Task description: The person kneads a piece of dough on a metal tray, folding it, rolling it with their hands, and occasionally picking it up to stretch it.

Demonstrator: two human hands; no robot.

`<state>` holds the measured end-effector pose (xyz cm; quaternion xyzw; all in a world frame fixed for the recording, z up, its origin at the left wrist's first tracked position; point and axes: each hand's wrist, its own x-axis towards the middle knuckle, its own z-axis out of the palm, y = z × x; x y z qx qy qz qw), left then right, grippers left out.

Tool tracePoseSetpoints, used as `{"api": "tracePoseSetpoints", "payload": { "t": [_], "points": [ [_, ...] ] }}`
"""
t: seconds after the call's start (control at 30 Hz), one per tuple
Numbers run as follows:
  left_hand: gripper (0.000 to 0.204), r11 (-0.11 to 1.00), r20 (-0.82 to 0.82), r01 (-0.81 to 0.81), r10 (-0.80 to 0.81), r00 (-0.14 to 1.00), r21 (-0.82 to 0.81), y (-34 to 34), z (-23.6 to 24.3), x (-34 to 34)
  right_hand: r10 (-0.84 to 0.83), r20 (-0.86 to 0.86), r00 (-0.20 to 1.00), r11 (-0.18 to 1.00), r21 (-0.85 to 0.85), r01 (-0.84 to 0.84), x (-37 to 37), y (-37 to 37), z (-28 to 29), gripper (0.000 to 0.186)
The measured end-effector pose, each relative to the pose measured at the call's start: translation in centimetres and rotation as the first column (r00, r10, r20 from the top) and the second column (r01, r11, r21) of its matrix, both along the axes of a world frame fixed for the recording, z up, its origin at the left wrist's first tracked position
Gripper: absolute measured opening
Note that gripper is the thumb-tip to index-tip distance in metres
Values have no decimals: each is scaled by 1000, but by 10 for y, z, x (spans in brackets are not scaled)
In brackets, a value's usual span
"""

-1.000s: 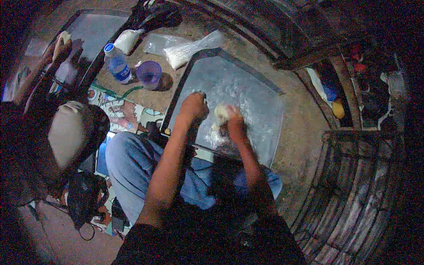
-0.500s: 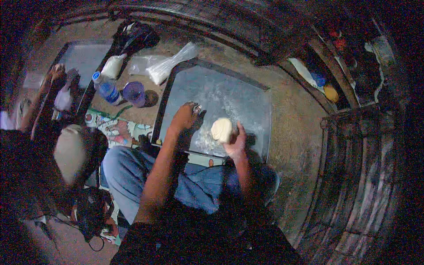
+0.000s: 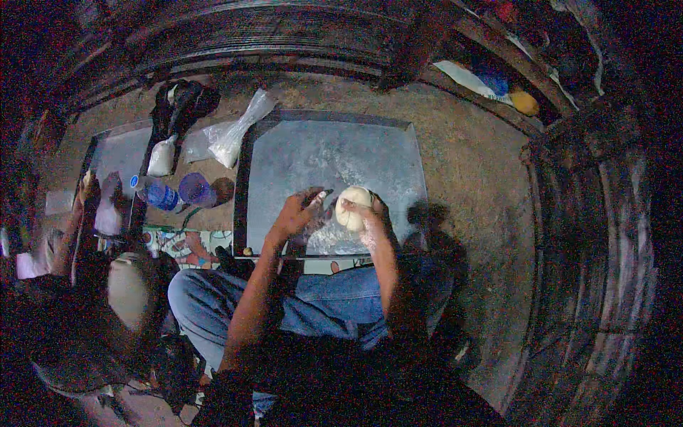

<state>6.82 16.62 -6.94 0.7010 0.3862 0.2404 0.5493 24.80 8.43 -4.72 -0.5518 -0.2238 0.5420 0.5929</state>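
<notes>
A pale, rounded lump of dough (image 3: pixel 351 201) is held in my right hand (image 3: pixel 370 219). The thumb lies across its front and the fingers curl behind its right side. The dough is above a grey tray (image 3: pixel 284 153) with a dark raised rim, dusted with white flour. Just left of the dough is my left hand (image 3: pixel 297 212), apart from it. Its fingers are loosely bent with a gap between them, and the fingertips look whitened by flour. No object shows in that hand.
Left of the tray lie a clear plastic bag (image 3: pixel 235 135), a small bag of white stuff (image 3: pixel 161 156), a blue-capped bottle (image 3: pixel 158 193) and a purple cup (image 3: pixel 193 190). Another person's arm (image 3: pixel 80 213) reaches over a second tray (image 3: pixel 121 151) at far left.
My view has shifted. The left hand has come closer to the dough, and its fingers look more spread. My right hand has turned, bringing its thumb across the front of the dough.
</notes>
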Motion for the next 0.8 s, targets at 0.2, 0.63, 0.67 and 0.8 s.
{"api": "tracePoseSetpoints", "payload": {
  "t": [0.2, 0.63, 0.67, 0.8],
  "points": [
    [72, 994, 275, -25, -6, 961, 108, -14, -9, 20, -11, -296, 955, 969, 234, 84, -15, 3, -16, 80],
    [24, 791, 201, -354, 503, 841, -499, 4, 19, -8, 41, -119, 992, 991, 130, -25, -8, 7, 9, 48],
    [23, 790, 221, -362, 517, 827, -496, 5, 15, -9, -11, -73, 997, 995, 101, 19, -5, 8, 3, 46],
    [33, 784, 301, -259, 487, 820, -564, 8, 14, -5, 88, 38, 995, 990, 107, -92, -11, 9, -8, 38]
  ]
}}
